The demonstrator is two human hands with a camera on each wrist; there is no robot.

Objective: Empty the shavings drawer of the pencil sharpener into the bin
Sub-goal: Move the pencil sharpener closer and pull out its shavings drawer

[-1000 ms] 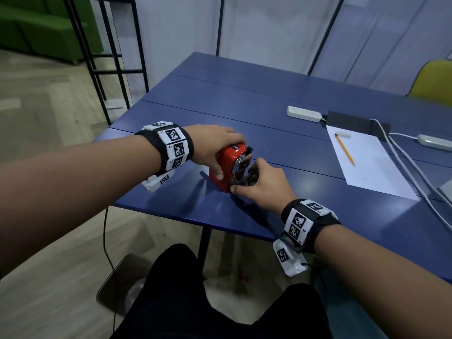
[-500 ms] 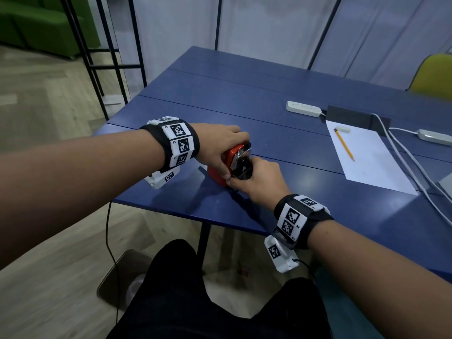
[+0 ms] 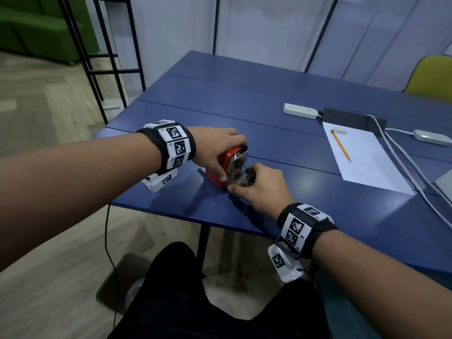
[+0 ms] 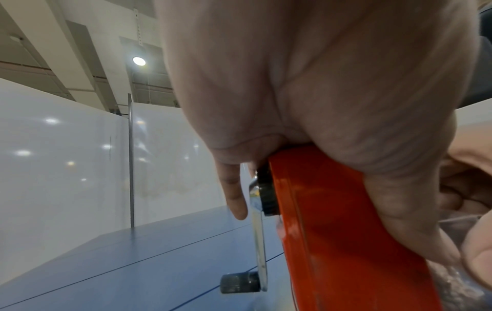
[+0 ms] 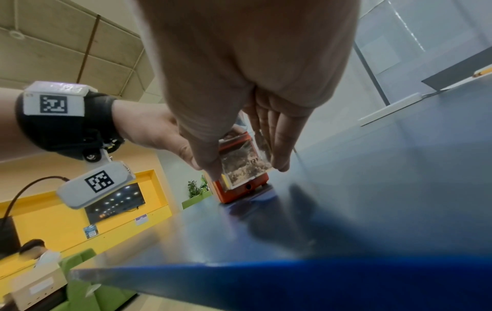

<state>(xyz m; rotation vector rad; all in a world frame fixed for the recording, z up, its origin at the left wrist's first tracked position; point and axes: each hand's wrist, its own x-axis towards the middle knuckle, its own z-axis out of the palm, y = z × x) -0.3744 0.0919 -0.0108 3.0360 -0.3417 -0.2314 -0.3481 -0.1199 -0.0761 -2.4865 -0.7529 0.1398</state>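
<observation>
A red pencil sharpener [image 3: 226, 160] stands near the front left corner of the blue table [image 3: 244, 99]. My left hand [image 3: 215, 149] grips its body from above, thumb on the near side; in the left wrist view the red body [image 4: 333, 221] and its metal crank [image 4: 259, 231] show under the palm. My right hand [image 3: 254, 185] pinches the clear shavings drawer [image 3: 238, 180], which sticks partly out of the sharpener. The right wrist view shows the drawer [image 5: 245, 162], full of brown shavings, between thumb and fingers. A bin [image 3: 115, 285] sits on the floor below the table's edge.
White paper [image 3: 367, 162] with a yellow pencil [image 3: 341, 149] and an eraser [image 3: 338, 130] lies at the right. A white power strip [image 3: 300, 110], a dark stand [image 3: 352, 118] and white cables [image 3: 411, 172] are behind it. My dark-clad legs [image 3: 195, 302] are under the table edge.
My right hand has drawn back toward me with the clear drawer, so shavings now show between it and the sharpener. The left hand still holds the red body in place.
</observation>
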